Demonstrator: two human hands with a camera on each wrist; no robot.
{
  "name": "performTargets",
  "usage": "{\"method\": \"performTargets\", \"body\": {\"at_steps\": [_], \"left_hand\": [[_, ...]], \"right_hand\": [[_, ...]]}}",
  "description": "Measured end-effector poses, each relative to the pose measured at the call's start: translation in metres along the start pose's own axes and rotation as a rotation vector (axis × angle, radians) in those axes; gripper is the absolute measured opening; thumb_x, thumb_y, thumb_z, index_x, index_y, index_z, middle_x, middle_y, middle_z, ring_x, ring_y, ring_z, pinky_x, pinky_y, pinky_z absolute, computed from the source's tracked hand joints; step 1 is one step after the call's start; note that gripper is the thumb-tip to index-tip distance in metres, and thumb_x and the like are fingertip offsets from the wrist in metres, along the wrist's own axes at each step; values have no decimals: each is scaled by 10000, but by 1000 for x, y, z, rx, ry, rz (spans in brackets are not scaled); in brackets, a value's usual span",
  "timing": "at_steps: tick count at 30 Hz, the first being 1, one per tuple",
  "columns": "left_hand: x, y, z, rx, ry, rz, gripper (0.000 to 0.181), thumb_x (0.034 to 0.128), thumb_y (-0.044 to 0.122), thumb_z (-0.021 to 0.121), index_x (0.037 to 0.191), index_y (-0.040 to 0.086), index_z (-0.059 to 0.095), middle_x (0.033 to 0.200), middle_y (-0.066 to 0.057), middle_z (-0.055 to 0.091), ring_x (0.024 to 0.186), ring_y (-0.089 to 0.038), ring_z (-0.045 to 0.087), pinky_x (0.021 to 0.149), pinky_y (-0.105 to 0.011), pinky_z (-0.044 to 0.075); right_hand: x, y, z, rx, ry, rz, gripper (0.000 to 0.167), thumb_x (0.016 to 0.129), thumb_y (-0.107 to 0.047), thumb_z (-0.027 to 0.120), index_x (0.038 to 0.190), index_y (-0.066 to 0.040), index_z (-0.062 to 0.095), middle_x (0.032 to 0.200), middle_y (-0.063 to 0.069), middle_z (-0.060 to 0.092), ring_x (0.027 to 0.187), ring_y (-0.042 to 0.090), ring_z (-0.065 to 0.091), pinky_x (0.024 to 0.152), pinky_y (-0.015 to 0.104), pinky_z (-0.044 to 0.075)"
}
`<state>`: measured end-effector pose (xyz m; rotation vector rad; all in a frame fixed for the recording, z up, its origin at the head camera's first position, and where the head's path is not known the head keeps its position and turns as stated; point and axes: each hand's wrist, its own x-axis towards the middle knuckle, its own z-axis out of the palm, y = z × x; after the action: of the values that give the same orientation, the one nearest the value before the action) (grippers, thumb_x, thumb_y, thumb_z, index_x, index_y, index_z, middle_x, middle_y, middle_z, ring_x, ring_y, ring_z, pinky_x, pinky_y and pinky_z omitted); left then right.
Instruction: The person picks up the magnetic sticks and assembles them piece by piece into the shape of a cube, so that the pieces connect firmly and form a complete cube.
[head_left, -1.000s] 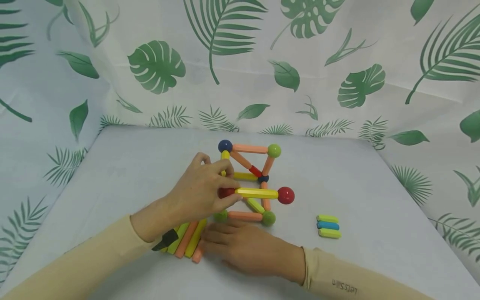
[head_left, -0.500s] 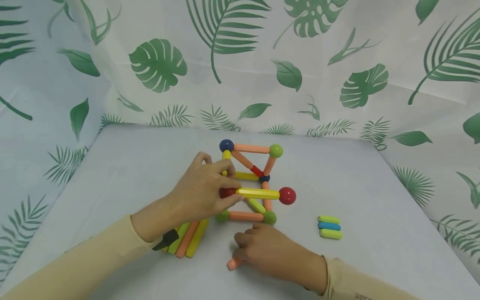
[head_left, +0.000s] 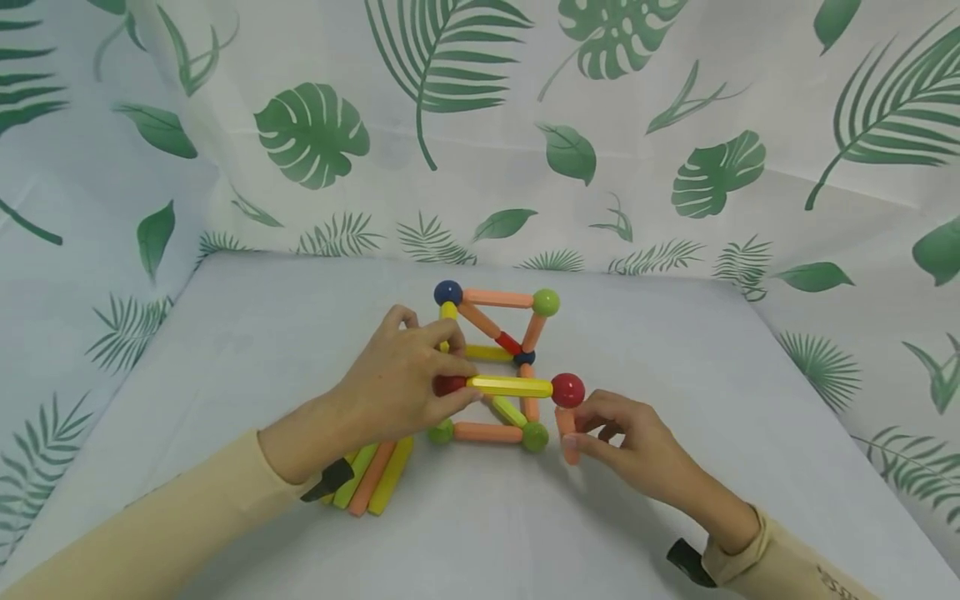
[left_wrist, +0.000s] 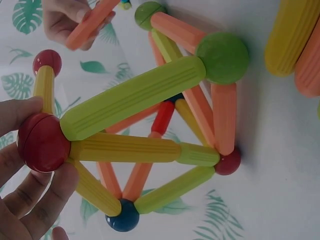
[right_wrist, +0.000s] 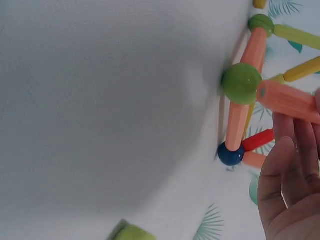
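Orange rod (head_left: 566, 423), partly behind right hand (head_left: 637, 446), left hand (head_left: 401, 367) overlapping red ball (left_wrist: 45, 144)

Diffuse light leaves soft shadows on the table (head_left: 495, 533); wrist views look hazy.

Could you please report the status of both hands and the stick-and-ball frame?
Left hand holds red corner ball of stick-and-ball frame. Right hand pinches orange stick near outer red ball. Nothing visible between that stick and ball.

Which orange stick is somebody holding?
The orange stick pinched in the right hand, close to a red ball. The other orange ones are built into the frame or lie on the table.
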<state>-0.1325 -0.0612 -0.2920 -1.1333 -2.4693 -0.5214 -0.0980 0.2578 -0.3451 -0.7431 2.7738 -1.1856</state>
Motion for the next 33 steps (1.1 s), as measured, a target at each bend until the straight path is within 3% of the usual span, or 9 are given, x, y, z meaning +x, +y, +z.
{"method": "performTargets", "body": {"at_steps": [6,16,21,26,29,33], "left_hand": [[0,0,1,5,2,-4,203,826,354,849,971,213,838,911,68,574,764,-83,551,847,-483,371],[-1,-2,3,-7,25,4,203,808,343,863,959,209,838,882,79,549,736,-63,529,829,-469,367],[0,-2,0,-3,-12,6,239,828,392,838,985,213,833,901,75,563,767,-72,536,823,-455,365],[0,-7,-11,-118,-70,-11,221,852,348,816,1020,205,816,896,108,595,719,-11,549,826,-420,356],[0,-12,-18,-195,-106,-14,168,867,285,809,1016,206,805,908,127,626,724,29,562,829,-383,367],[0,-14,-24,-198,-151,-10,137,886,286,802,1011,230,806,947,121,649,764,21,574,849,-360,390]], "right_hand": [[7,-1,0,73,59,5,190,891,-115,790,1054,-161,706,1001,-71,693,969,153,688,758,318,577],[13,-2,4,111,56,17,346,878,-98,798,1206,-68,693,1099,-11,715,1007,179,692,829,296,566],[14,1,9,167,43,23,344,883,-92,790,1212,-56,695,1110,-7,723,988,173,702,832,302,568],[16,0,9,163,13,43,342,890,-119,789,1214,-63,692,1105,-28,728,1006,166,700,843,309,566],[16,1,0,54,-30,54,367,885,-129,799,1234,-89,691,1131,-25,724,1015,176,692,829,320,572],[14,7,-23,-318,-95,68,350,849,-93,825,1185,-117,731,1118,-7,719,1001,215,690,801,389,582]]}}
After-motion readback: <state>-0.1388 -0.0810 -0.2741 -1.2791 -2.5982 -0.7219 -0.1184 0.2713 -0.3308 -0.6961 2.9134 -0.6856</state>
